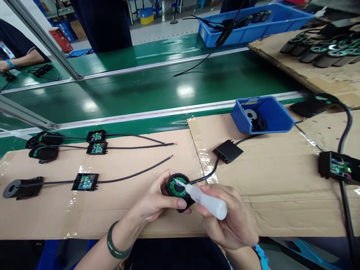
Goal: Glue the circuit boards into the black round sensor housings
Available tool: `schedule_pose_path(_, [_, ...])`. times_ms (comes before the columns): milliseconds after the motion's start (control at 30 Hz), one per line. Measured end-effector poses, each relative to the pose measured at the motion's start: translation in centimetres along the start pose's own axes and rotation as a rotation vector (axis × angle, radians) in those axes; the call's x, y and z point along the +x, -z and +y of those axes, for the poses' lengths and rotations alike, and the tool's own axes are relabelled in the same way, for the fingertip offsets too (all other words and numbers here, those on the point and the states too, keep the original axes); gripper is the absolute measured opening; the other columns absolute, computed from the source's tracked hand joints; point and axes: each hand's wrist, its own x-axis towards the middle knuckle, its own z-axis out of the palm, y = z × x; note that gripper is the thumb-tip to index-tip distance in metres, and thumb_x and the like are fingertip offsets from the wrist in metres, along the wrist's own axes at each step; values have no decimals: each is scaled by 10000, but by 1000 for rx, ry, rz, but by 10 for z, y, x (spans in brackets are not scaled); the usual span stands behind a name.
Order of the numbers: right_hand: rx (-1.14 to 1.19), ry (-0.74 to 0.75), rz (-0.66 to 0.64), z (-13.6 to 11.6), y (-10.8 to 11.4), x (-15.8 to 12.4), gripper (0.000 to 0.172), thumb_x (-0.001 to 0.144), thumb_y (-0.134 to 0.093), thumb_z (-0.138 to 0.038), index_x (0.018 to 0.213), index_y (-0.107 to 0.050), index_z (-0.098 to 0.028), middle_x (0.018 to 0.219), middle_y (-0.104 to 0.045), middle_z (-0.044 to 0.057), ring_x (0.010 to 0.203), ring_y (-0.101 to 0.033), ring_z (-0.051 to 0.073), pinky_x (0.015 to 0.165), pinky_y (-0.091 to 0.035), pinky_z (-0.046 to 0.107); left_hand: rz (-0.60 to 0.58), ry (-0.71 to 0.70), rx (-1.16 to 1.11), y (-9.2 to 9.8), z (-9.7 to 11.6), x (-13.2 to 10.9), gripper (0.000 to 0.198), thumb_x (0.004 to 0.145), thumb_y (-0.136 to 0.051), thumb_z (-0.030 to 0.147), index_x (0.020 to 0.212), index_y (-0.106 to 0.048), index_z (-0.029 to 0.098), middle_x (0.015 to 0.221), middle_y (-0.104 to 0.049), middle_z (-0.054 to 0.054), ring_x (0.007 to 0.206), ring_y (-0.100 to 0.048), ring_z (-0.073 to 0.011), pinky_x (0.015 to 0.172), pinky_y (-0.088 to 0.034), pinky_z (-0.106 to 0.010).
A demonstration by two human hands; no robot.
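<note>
My left hand point(161, 198) is closed around a round black housing point(170, 189) with a green ring-shaped circuit board point(174, 192) in its open face. In my right hand point(230, 217) is a white squeeze bottle point(209, 202) with a fine nozzle, tilted so its tip points at the circuit board. Whether the tip touches the board I cannot tell. From the housing a black cable point(209, 174) runs to a closed black box point(228, 151) lying on the cardboard. What comes out of the nozzle, if anything, is too small to see.
Several similar cabled units with open circuit boxes point(86, 182) lie at the left on the cardboard point(135, 210). A blue bin point(275, 116) holds ring-shaped parts. At the right is another open box point(339, 167). Beyond a metal rail, a blue crate point(209, 37) stands on the green surface.
</note>
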Motion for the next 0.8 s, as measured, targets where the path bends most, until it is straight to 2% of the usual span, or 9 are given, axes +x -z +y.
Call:
schedule_pose_path(100, [9,-40,21,1,1,-4,256,881,-613,-177,1137,-607,-169,866,-696,66,762,-670,200,597,-563,310,10,18,14,-1,0,-1,500,543,-877,116,938,-573,148,873,-630,-27,794,-610,-150,624,-543,-218])
schedule_pose_path(200, [183,-240,225,5,1,-8,202,879,-629,-265,1071,-646,-205,873,-661,70,777,-651,217,513,-548,308,54,20,70,-1,-2,-2,545,530,-873,107,962,-547,169,930,-602,-23,833,-594,-170,652,-573,-285])
schedule_pose_path(300, [447,-435,457,14,5,3,155,867,-652,-308,988,-679,-215,880,-633,60,751,-637,192,435,-510,257,127,-93,252,2,-1,-2,520,579,-848,131,995,-542,190,992,-583,-17,905,-582,-174,738,-545,-288])
schedule_pose_path(367, [571,-527,487,25,11,19,152,837,-694,-313,948,-688,-209,869,-641,43,680,-642,156,470,-536,253,184,-200,473,4,3,-2,500,609,-816,114,1024,-551,205,1031,-587,-17,942,-582,-175,781,-506,-269])
schedule_pose_path(500, [670,-641,414,61,21,57,253,718,-806,-284,900,-640,-226,863,-660,-5,673,-683,133,711,-602,317,330,-351,1024,8,11,-1,526,578,-795,38,1019,-590,238,1047,-628,-15,1026,-570,-228,906,-442,-338])
schedule_pose_path(567, [633,-650,294,84,15,74,336,694,-818,-290,950,-604,-249,870,-670,-17,764,-703,150,807,-582,343,366,-349,1181,9,11,0,537,563,-807,46,1013,-587,239,1040,-642,-23,1017,-572,-247,907,-440,-362])
schedule_pose_path(633, [564,-646,125,109,-2,90,373,710,-798,-329,1009,-590,-246,895,-685,-4,836,-699,164,851,-558,355,394,-345,1263,11,6,3,543,551,-825,81,1007,-573,235,1034,-645,-34,977,-580,-258,864,-460,-374])
schedule_pose_path(700, [502,-646,-15,134,-29,103,355,729,-778,-352,1004,-603,-210,906,-689,18,845,-685,171,830,-554,351,438,-402,1337,16,-1,7,550,519,-863,152,977,-566,227,1017,-641,-45,949,-578,-276,838,-468,-397])
schedule_pose_path(800, [417,-645,-136,166,-74,116,250,821,-712,-337,959,-621,-150,890,-672,25,786,-658,155,739,-561,332,501,-519,1399,28,-11,13,568,495,-898,311,936,-557,205,1033,-624,-84,969,-567,-318,831,-470,-439])
